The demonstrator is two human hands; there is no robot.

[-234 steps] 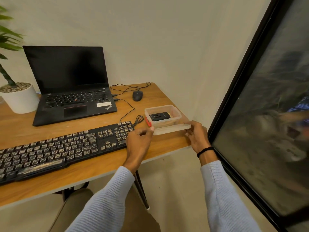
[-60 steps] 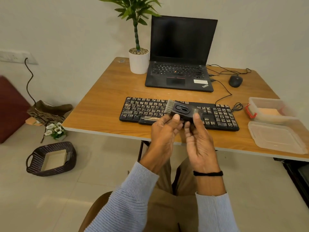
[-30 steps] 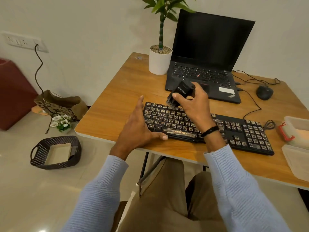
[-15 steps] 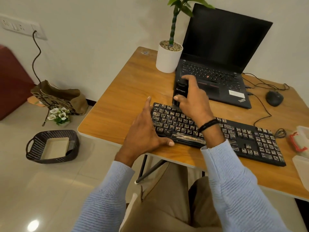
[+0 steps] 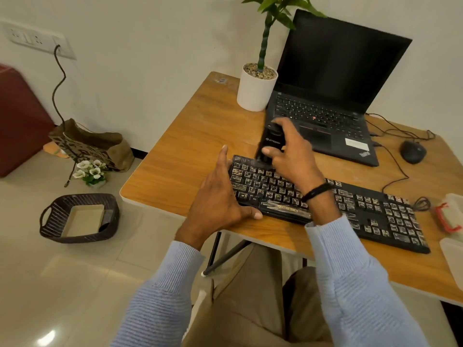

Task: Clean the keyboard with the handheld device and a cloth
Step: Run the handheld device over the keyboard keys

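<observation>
A black keyboard (image 5: 363, 209) with dusty, smeared keys lies along the front of the wooden desk (image 5: 185, 156). My right hand (image 5: 292, 156) grips a black handheld brush device (image 5: 270, 144), its lower end pressed on the keyboard's far left top row. My left hand (image 5: 218, 201) rests flat against the keyboard's left end, fingers spread, thumb along its front edge. No cloth is visible.
A black laptop (image 5: 330, 96) stands open behind the keyboard, a white plant pot (image 5: 255, 91) to its left, a mouse (image 5: 412, 151) to its right. An open plastic box (image 5: 449, 214) and its lid (image 5: 454, 259) sit at the right edge. A dark basket (image 5: 77, 217) stands on the floor.
My right hand has brought the device down onto the keyboard's top left keys and tilted it upright. My left hand stays at the keyboard's left end. The view has shifted slightly.
</observation>
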